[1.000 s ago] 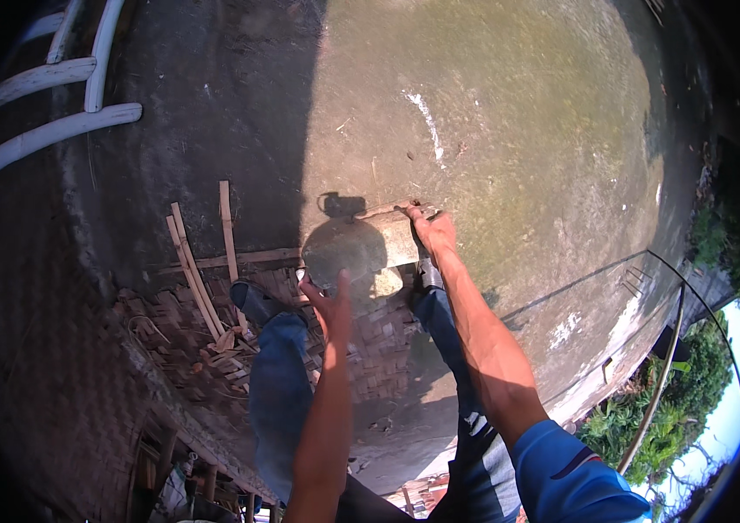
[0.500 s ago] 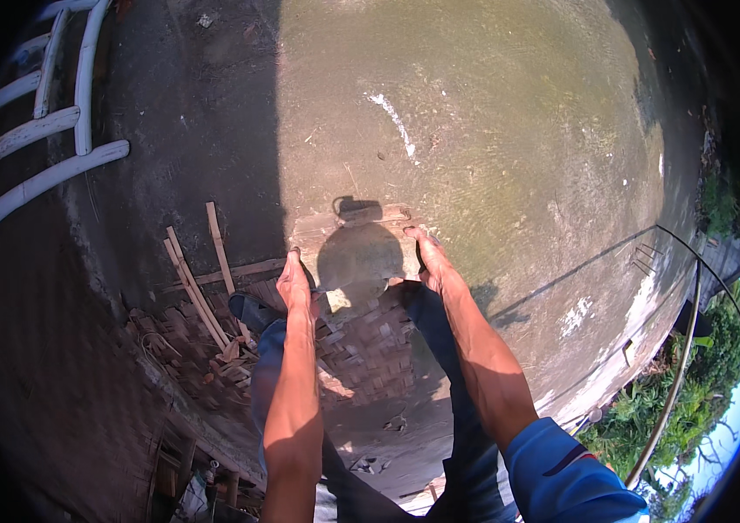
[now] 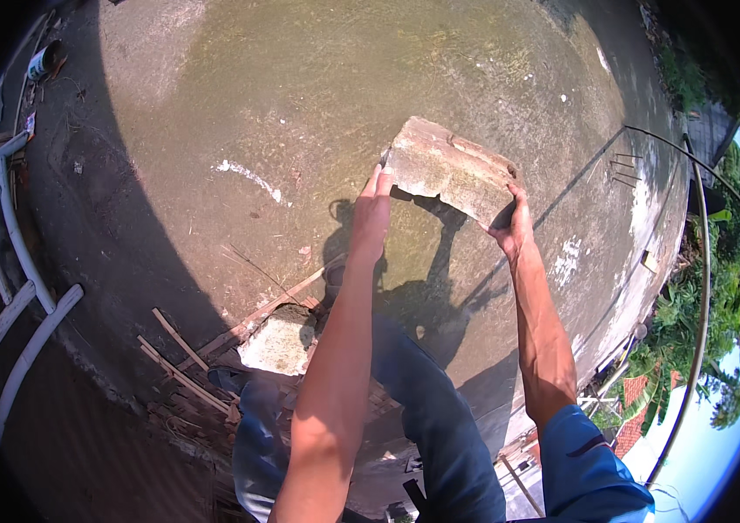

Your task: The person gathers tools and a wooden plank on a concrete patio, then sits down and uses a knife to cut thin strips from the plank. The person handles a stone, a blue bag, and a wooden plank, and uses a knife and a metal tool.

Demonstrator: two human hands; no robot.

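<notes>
A rough, weathered concrete block (image 3: 450,171) is up off the ground in front of me, tilted down toward the right. My left hand (image 3: 373,213) grips its left end, fingers along the side. At the other end, my right hand (image 3: 514,223) is closed round the right edge, thumb side up. Shadows of the block and of my body fall on the ground below it. Near my feet lies a second pale block (image 3: 277,342), partly covered by my left forearm.
Thin wooden strips (image 3: 180,376) lie on woven matting at the lower left. A white bamboo frame (image 3: 28,261) stands at the far left, with a small can (image 3: 43,61) beyond it. On the right, a bent pole (image 3: 699,322) rises before green plants (image 3: 688,296).
Both hands have raised the block from low by my feet and carried it forward and right. The view has turned right, and the pale block on the ground now shows.
</notes>
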